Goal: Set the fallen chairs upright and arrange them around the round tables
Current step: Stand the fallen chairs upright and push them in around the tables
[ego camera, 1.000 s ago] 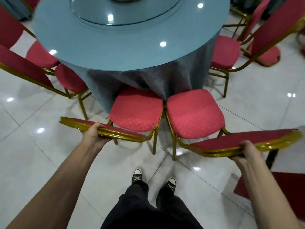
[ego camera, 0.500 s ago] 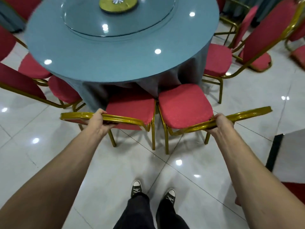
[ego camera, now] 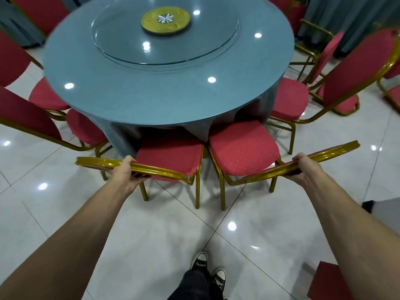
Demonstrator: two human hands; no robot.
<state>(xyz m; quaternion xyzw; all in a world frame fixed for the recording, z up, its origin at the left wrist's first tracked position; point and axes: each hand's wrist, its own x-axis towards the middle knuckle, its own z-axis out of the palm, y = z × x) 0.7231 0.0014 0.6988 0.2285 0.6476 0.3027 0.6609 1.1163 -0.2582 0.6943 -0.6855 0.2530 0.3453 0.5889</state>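
L hand (ego camera: 125,173) grips gold top rail of left red-cushioned metal chair (ego camera: 171,155); R hand (ego camera: 304,168) grips right red-cushioned chair (ego camera: 242,148) likewise. Seats ahead of hands, tucked under round blue glass-topped table (ego camera: 151,92).

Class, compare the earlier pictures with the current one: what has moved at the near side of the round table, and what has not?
Both near chairs have been pushed toward the round table: the left chair and right chair now have their seats tucked partly under the tablecloth. The left hand and right hand still grip the gold backrest tops. The side chairs stayed put.
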